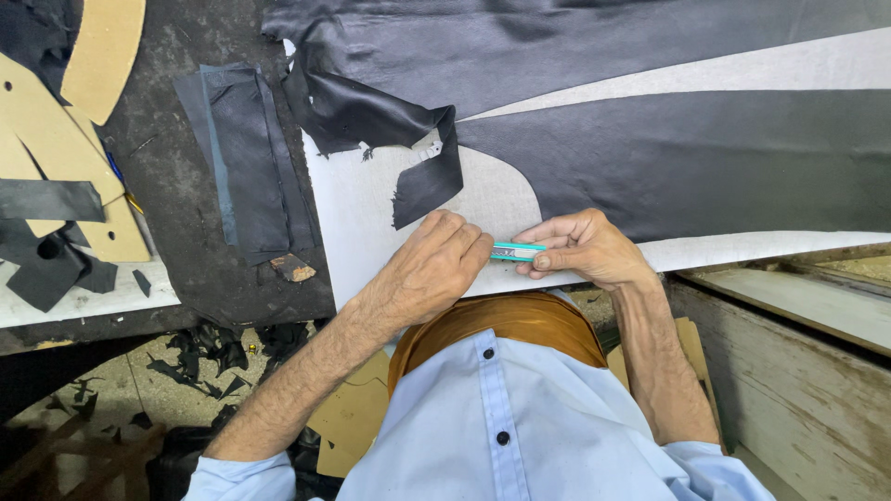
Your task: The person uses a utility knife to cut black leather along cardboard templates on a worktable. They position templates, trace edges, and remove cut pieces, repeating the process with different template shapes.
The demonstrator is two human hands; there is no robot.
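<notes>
Item: teal utility knife [516, 250], gripped in closed right hand [583, 249] at the cutting board's [353, 232] near edge. Left hand [436, 267], fingers curled, touches its tip (blade apparently being adjusted; the next move calls for care). Black leather [668, 158] lies just beyond.

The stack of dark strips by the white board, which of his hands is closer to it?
Left. The left hand rests on the white board, just right of the stack of dark strips. The right hand, holding a teal knife, lies farther right.
</notes>
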